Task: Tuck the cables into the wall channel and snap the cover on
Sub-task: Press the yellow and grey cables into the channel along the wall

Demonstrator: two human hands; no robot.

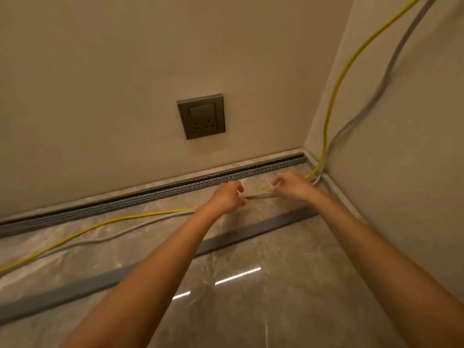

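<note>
**Cables gathered in both hands, channel open and waiting**

Cables come first here: 2 of them, a thin yellow cable (118,220) and a thicker pale grey cable (120,234), run down the right-hand wall, bend at the corner and trail loosely across the polished brown marble floor (263,305). Neither lies in the channel yet.

The left hand (227,198) and the right hand (292,185) are both curled shut, each pinching the 2 cables together, with a short straight stretch held taut between them just in front of the channel. The long grey slotted wall channel (155,194) sits at the foot of the beige wall (125,71), running from the left edge of the view to the corner, its top open. The flat grey cover strip (125,273) lies loose on the floor, nearer the person and well apart from the channel. A dark grey wall socket (201,117) is set in the wall above.

The step in hand looks to be laying the held stretch into the open channel. To do it well, I would keep the pair side by side rather than crossed, lift them over the front lip, and press them down flat from the corner end first, since the bend there probably resists most. Working leftward in short stretches should take up the slack on the floor. Any cable riding proud of the slotted edge would likely stop the cover seating, so each stretch wants checking before the strip is picked up.
</note>
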